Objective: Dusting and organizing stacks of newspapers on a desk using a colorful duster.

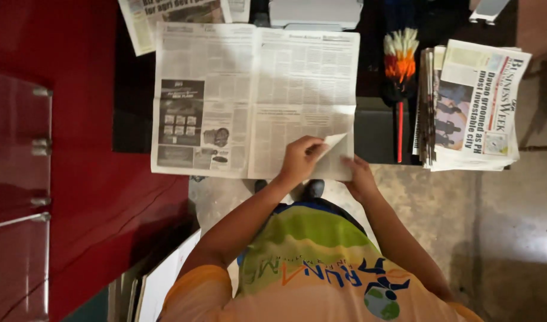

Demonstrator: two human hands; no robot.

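Currently the left hand [300,160] pinches the open newspaper's [255,98] near right corner at the desk's [133,119] near edge, fold barely begun (rest flat); right hand [360,177] fingers lie loosely under the sheet's edge, gripping nothing.

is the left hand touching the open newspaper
Touching. The head view shows the left hand pinching the folded-up lower corner of the open newspaper, fingers on the paper.

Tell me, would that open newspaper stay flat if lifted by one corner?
Probably not. The newspaper looks thin and floppy: its near corner already curls up where the left hand pinches it. It is likely light, and the wide spread would sag and fold along its centre crease. The right hand rests at its edge, perhaps steadying it.
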